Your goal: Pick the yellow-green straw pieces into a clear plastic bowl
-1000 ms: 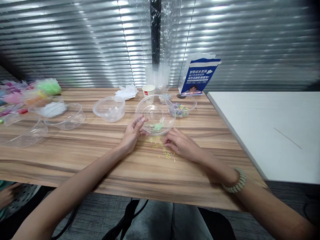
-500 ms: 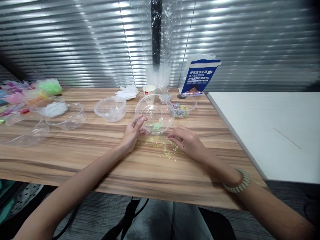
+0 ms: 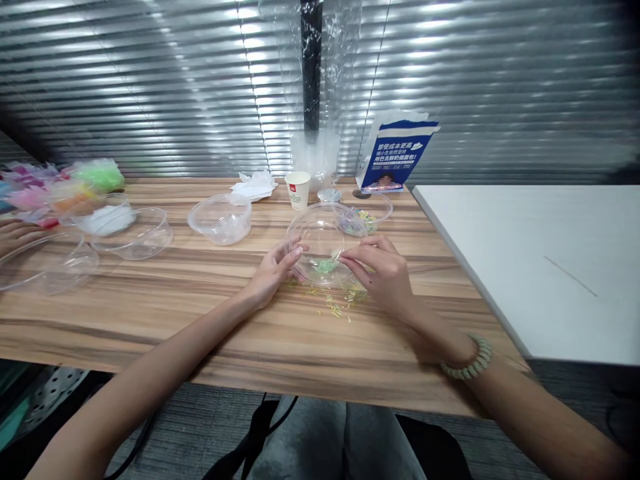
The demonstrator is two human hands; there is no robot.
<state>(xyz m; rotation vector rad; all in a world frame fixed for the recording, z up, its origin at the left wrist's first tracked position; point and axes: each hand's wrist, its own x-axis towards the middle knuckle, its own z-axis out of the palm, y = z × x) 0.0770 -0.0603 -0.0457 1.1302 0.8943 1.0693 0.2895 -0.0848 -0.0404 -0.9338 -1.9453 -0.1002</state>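
Observation:
My left hand (image 3: 276, 272) grips the left rim of a clear plastic bowl (image 3: 305, 217), which is tilted towards me. Small light-green pieces (image 3: 325, 266) lie gathered at the low side of this bowl. My right hand (image 3: 383, 270) has its thumb and forefinger pinched together by the bowl's right side, over the green pieces; whatever is between the fingertips is too small to make out. Below the bowl, thin yellow tube-like pieces (image 3: 336, 309) are scattered on the wooden table. Behind it on the right stands another clear bowl with multicoloured small pieces (image 3: 364, 217).
A paper cup (image 3: 299, 191), white tissues (image 3: 256, 185) and a blue-and-white bag (image 3: 400, 153) stand at the back. More clear bowls (image 3: 220, 223) are to the left, near colourful packets (image 3: 95, 175). Another person's hand (image 3: 17, 235) rests at the far left edge.
The tilted bowl has moved right and nearer to me with my left hand. My right hand has risen from the scattered yellow pieces to the bowl. Another person's hand has appeared at far left.

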